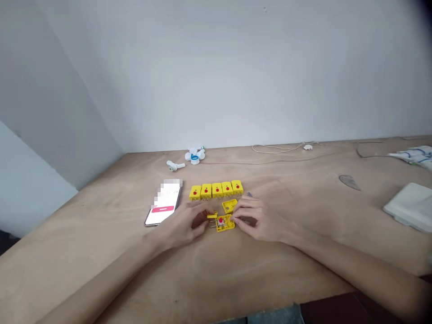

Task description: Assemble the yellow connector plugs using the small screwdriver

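Observation:
An opened yellow plug housing (225, 223) lies on the table between my hands, a round red part in its middle and metal pins pointing left. My left hand (187, 222) is closed, its fingertips at a small yellow plastic piece (212, 215) beside those pins. At the housing's right end, the thumb and fingers of my right hand (254, 218) come together on its edge; whether they also pinch something tiny cannot be seen. Just behind lies a loose yellow cover half (229, 206), hollow side up. Several closed yellow plugs (217, 190) with red dots stand in a row further back.
A lit phone (165, 202) lies left of the plugs. White plastic fittings (195, 156) sit near the wall, with another white fitting (175, 166) before them. A thin white cord (280, 149) runs along the back. At right are a white case (410, 204) and bundled bags (416, 155).

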`<state>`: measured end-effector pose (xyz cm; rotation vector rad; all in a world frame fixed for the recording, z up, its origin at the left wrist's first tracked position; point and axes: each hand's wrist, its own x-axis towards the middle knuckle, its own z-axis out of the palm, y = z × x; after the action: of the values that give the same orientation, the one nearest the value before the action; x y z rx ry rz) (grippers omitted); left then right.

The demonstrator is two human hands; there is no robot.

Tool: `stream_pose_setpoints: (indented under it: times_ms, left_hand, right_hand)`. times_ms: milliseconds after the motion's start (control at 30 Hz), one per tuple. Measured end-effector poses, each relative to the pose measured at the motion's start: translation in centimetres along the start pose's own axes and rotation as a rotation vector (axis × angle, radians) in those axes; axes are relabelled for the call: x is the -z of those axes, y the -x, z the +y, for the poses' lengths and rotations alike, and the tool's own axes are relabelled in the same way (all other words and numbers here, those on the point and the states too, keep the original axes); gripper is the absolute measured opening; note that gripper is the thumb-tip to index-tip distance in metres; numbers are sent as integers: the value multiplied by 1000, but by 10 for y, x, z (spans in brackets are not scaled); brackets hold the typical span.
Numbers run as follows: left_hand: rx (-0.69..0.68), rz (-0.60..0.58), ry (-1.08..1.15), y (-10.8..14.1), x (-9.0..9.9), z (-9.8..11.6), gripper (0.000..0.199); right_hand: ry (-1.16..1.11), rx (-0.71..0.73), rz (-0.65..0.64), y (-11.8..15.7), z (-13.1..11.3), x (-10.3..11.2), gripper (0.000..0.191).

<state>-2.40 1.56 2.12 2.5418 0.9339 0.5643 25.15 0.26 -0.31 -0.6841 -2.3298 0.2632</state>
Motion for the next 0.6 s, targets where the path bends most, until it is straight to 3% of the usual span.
stream_pose_setpoints:
  times_ms: [133, 267, 433, 600]
  left_hand:
    - [130, 28, 55, -2, 0, 1, 20]
    - [313, 178, 397, -4, -1, 12, 26]
    - [463, 100, 776, -5, -6, 26, 32]
    - [526, 95, 744, -8, -17, 19, 31]
  right_hand:
    - [19, -1, -7, 0, -1, 1, 10]
    - [27, -3, 9, -1, -1, 1, 10]
    - [20, -1, 52, -3, -4, 0, 11]
    - [2, -17, 51, -4, -5, -1, 10]
